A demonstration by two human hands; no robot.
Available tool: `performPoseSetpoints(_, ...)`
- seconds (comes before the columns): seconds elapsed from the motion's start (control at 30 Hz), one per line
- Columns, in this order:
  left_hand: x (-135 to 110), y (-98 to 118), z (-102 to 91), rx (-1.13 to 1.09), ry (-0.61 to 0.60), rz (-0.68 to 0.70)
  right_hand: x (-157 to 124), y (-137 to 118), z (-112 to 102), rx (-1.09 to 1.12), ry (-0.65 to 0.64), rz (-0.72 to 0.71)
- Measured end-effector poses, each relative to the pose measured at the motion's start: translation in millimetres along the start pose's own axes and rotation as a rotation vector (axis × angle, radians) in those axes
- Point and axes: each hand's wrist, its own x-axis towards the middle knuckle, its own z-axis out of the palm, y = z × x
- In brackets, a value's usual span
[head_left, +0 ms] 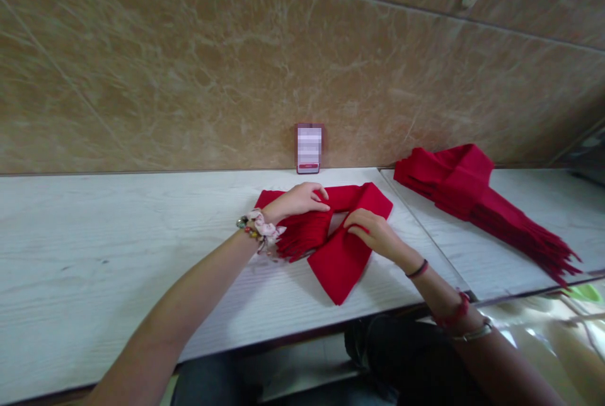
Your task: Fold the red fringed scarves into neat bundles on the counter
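A red cloth napkin (340,258), partly folded into crossing bands, lies on the white wood-grain table (118,242). My left hand (300,199) rests on the napkin's upper left band, fingers curled and pressing the fabric down. My right hand (373,229) lies on the middle fold, its fingers pressed together on the cloth. A pleated end of the napkin sticks out below my left wrist.
A stack of folded red napkins (466,195) with fanned ends lies on the adjoining table at the right. A small phone (309,149) leans upright against the brown marble wall. The table's front edge runs just above my lap.
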Motion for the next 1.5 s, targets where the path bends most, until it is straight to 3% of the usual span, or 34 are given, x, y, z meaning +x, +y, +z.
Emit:
performPoseSetpoints(0.1, -0.4, 8.2, 11.7, -0.137, 0.001, -0.053, 0.8, -1.3, -4.8, 0.033, 0.057, 0.007)
performPoseSetpoints(0.3, -5.8, 15.1, 20.7, -0.073, -0.208, 0.05, 3.0, -2.5, -3.0, 0.046, 0.144, 0.076)
performPoseSetpoints(0.43, -10.3, 17.8, 13.8, -0.107, -0.15, -0.002, 11.5, 0.4, 2.4, 0.064, 0.239, 0.124)
performPoseSetpoints(0.63, -12.7, 22.9, 10.2, 0.197, -0.215, -0.01, 37.7, 5.5, 5.7, 0.144, 0.331, 0.264)
performPoseSetpoints(0.77, -7.3, 11.3, 20.3, 0.189, -0.179, -0.114, 54.3, 6.9, 9.7, 0.202, 0.315, 0.285)
performPoseSetpoints(0.87, -3.2, 3.1, 23.5, 0.096, -0.101, -0.059, 59.1, 5.2, 10.5, 0.178, 0.361, 0.301)
performPoseSetpoints(0.97, -1.2, 0.5, 21.7, 0.221, 0.0, -0.083, 49.5, 0.7, 2.2, 0.055, 0.498, 0.311)
performPoseSetpoints(1.03, -0.3, -0.5, 19.7, 0.301, 0.004, -0.122, 34.6, -3.6, -7.3, -0.044, 0.529, 0.315)
performPoseSetpoints(1.17, 2.0, -6.8, 18.2, 0.324, 0.005, -0.163, -1.0, -13.6, -21.6, -0.209, 0.306, 0.379)
performPoseSetpoints(1.3, 2.1, -12.8, 21.3, 0.384, 0.031, -0.228, -16.9, -22.2, -16.1, -0.268, 0.033, 0.478)
performPoseSetpoints(1.4, -3.7, -9.2, 25.6, 0.478, 0.087, -0.249, -10.0, -26.4, -3.1, -0.277, -0.032, 0.513)
performPoseSetpoints(1.5, -11.6, -1.6, 30.0, 0.707, 0.135, -0.262, 4.7, -29.4, 9.7, -0.276, -0.043, 0.525)
